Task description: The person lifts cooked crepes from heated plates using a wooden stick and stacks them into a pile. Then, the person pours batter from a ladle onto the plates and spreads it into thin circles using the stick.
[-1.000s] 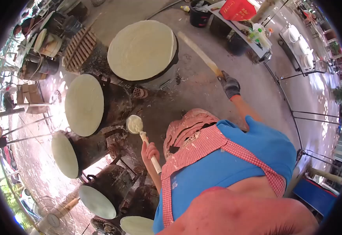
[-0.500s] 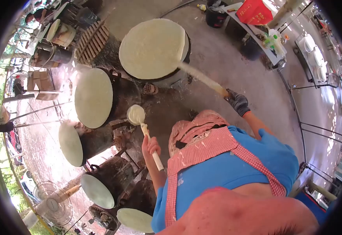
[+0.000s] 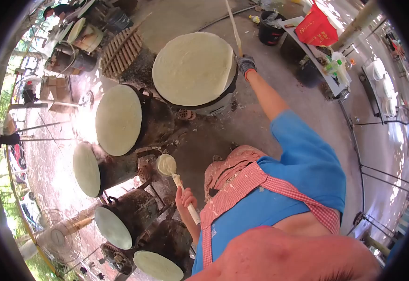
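Observation:
My left hand wraps round the pale handle of a ladle, whose bowl is full of creamy batter. Stretched far forward, my gloved right hand grips the end of a long thin batter-coated stick, whose far end runs out of view at the top. Just left of that glove lies a large round pancake on a dark griddle, one edge of it showing a straight fold. Another round pancake covers the griddle to its left.
Several more round griddles, among them a pale-topped one, line the left side. A slatted wooden lid leans beyond them. A fan stands lower left. A side table holds a red bag and bottles, with a black bucket beside it.
My right hand has moved forward and left, close to the large griddle. The stick has swung off the pancake's edge to point away. My left hand and ladle sit slightly lower.

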Demonstrator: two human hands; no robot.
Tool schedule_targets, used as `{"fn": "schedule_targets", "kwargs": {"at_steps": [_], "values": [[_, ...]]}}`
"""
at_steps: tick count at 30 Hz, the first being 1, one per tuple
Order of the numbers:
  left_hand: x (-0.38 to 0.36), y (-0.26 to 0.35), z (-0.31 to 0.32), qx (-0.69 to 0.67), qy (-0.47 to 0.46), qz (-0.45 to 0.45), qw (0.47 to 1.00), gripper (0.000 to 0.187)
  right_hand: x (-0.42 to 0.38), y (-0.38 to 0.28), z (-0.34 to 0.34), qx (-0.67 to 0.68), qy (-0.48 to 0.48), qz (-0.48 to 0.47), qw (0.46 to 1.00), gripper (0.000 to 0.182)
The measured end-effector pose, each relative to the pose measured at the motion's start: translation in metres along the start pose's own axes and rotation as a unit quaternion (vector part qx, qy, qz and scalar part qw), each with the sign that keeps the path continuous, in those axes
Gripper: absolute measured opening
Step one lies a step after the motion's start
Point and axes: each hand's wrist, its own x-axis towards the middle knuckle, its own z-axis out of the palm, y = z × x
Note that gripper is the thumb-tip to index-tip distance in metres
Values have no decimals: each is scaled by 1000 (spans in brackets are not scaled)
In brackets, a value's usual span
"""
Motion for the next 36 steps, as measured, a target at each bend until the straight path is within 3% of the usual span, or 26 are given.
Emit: {"fn": "schedule_targets", "kwargs": {"at_steps": [1,2,4,7,9,13,17,19,28,33,36], "values": [[-3,-1,0,2,6,23,1000,36,4,-7,8,-71,52,-39,995,39],[-5,-3,0,1,3,32,999,36,-9,-27,-2,-66,8,-11,998,49],[-7,-7,-1,-7,22,43,999,26,4,-20,11,-84,5,-25,996,49],[-8,-3,-11,-11,15,43,999,27,7,-23,16,-104,20,-38,994,42],[-7,-2,-15,-23,14,51,998,27,8,-26,17,-40,-8,-6,999,45],[-2,0,-7,-42,25,51,998,28,11,-29,21,-50,-24,56,997,46],[4,20,4,-25,32,23,999,30,16,-28,22,-47,-36,32,998,45],[3,28,14,-7,38,20,999,30,14,-29,24,-148,-10,-51,988,42],[-4,43,17,13,24,27,999,30,23,-6,38,-114,42,-105,987,39],[-7,36,-4,0,8,44,999,31,0,-33,14,-176,106,-112,972,41],[-10,23,-13,-18,2,53,998,31,-21,-60,11,-246,97,-196,944,39]]}}
